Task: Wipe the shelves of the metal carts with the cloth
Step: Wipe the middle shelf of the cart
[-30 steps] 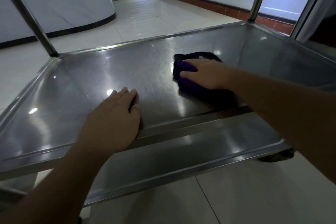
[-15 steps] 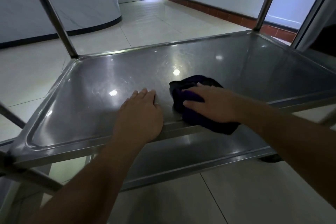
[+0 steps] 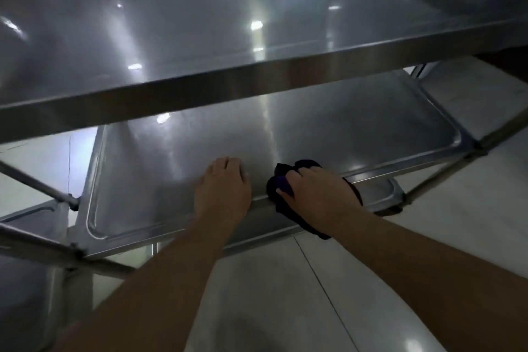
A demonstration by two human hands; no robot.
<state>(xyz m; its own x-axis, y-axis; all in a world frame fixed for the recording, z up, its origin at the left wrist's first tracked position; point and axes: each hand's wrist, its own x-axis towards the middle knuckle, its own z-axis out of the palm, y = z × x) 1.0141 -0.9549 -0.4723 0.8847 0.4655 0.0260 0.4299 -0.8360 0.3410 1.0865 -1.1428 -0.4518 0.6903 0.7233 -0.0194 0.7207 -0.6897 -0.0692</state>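
A metal cart's middle shelf (image 3: 343,128) lies in front of me, shiny and bare. My left hand (image 3: 223,191) rests flat on it near the front rim, fingers straight. Just to its right, my right hand (image 3: 317,194) holds a dark purple cloth (image 3: 307,164) bunched under its bent fingers at the front rim. Part of the cloth hangs over the edge below my wrist.
The cart's top shelf (image 3: 200,23) fills the upper part of the view, its front rim crossing above the hands. A lower shelf (image 3: 383,194) peeks out beneath. Metal bars (image 3: 34,183) stand at the left, a leg (image 3: 445,177) at the right. Pale tiled floor (image 3: 285,294) is below.
My view has risen and tilted down, bringing the top shelf into sight. My right hand has drawn the cloth toward the front rim, close beside my left hand.
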